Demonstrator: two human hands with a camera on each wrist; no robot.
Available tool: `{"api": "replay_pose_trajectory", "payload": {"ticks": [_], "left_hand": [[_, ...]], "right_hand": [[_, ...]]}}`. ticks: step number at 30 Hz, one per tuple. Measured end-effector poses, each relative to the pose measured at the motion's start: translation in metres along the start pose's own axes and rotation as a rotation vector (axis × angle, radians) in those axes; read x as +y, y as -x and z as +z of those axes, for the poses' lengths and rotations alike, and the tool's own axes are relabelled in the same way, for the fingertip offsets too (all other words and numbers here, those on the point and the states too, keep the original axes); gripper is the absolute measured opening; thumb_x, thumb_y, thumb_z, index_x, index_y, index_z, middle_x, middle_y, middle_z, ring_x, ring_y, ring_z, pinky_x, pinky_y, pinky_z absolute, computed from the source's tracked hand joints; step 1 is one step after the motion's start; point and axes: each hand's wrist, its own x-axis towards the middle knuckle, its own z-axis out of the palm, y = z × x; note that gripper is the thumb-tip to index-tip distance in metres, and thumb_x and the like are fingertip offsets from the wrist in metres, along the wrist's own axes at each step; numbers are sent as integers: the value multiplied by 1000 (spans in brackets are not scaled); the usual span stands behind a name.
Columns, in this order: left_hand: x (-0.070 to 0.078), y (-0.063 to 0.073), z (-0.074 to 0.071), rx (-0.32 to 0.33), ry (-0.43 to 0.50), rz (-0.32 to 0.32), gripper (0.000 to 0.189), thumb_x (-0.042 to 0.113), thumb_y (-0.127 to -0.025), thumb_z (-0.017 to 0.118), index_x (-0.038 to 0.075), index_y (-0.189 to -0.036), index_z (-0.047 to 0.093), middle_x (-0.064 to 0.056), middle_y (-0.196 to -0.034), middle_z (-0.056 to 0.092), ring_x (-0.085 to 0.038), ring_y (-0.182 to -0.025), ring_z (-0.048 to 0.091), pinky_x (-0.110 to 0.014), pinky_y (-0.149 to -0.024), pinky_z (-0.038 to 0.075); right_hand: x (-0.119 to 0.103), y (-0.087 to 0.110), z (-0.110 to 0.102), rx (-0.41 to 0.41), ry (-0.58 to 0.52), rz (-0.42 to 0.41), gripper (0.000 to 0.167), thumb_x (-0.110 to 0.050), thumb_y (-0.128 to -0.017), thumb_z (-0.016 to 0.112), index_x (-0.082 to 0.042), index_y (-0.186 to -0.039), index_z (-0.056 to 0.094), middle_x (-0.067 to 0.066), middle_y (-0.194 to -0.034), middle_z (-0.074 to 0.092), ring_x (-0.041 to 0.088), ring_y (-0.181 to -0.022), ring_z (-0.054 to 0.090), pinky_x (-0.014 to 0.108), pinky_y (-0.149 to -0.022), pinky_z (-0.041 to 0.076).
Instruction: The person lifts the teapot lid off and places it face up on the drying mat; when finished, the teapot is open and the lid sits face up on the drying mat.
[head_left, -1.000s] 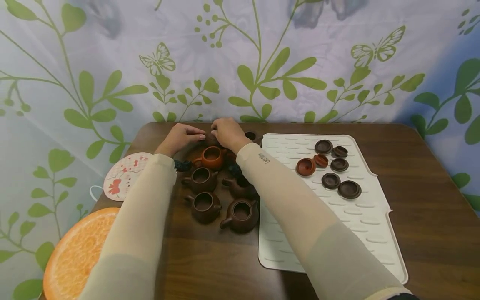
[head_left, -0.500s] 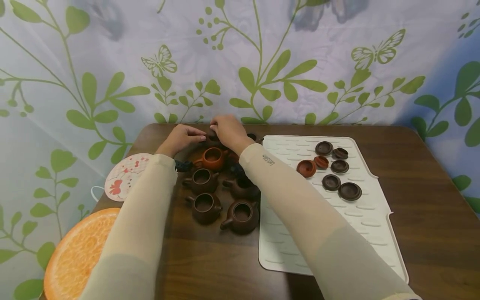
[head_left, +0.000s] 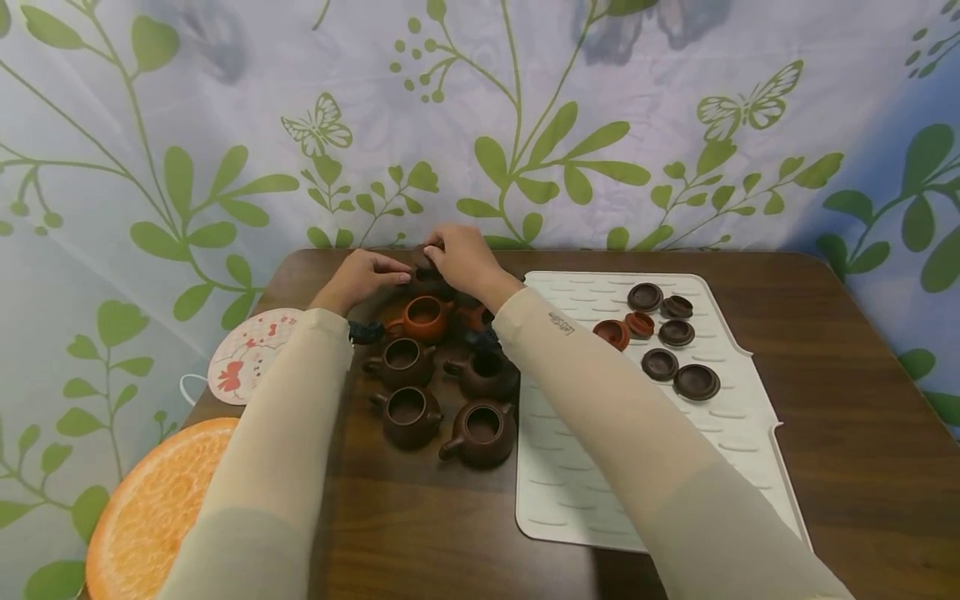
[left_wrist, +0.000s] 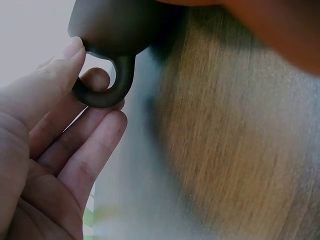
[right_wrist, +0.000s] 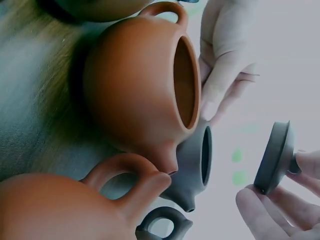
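At the back of the table my left hand (head_left: 362, 279) holds a dark brown teapot (right_wrist: 189, 157); in the left wrist view its thumb and fingers pinch the ring handle (left_wrist: 120, 87). My right hand (head_left: 463, 260) grips a dark teapot lid (right_wrist: 274, 157) by its knob, raised clear of that pot's open mouth. An orange-brown teapot (head_left: 424, 318), lidless, stands just in front of the dark one. Nearer the front are more lidless dark pots, among them one teapot (head_left: 406, 415) at left and another (head_left: 483, 432) at right. My right arm partly covers the pots behind it.
Several dark and reddish lids, such as a dark lid (head_left: 697, 382) and a red lid (head_left: 640, 324), lie on a white ridged mat (head_left: 570, 492) at right. A pink patterned disc (head_left: 247, 367) and an orange-slice mat (head_left: 161, 508) lie at left. A patterned cloth (head_left: 480, 108) hangs behind.
My right hand has risen slightly and the dark lid has come up off the teapot, showing its open mouth. The left hand stays in place at the handle.
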Motion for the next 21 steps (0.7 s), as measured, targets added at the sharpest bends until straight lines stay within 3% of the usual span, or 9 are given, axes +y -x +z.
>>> {"api": "replay_pose_trajectory", "payload": {"ticks": [7, 14, 21], "left_hand": [[3, 1, 1, 2, 10, -10, 31, 32, -101, 76, 12, -124, 81, -8, -118, 76, -29, -113, 67, -51, -103, 48], [6, 2, 1, -3, 21, -13, 32, 31, -102, 75, 11, -126, 80, -11, -122, 74, -31, -116, 66, -51, -104, 47], [3, 4, 0, 1, -13, 4, 34, 34, -102, 75, 12, -126, 80, -11, -122, 75, -32, -122, 63, -53, -107, 45]], "right_hand": [[1, 12, -12, -16, -67, 20, 26, -21, -112, 58, -8, -130, 70, 7, -123, 69, 22, -113, 63, 36, -94, 52], [1, 27, -32, -52, -209, 37, 35, -23, -112, 57, -9, -144, 61, 9, -138, 64, 24, -123, 62, 38, -97, 52], [2, 51, -51, -102, -361, 18, 46, -24, -112, 55, -27, -158, 51, 8, -145, 57, 23, -119, 63, 44, -97, 52]]}}
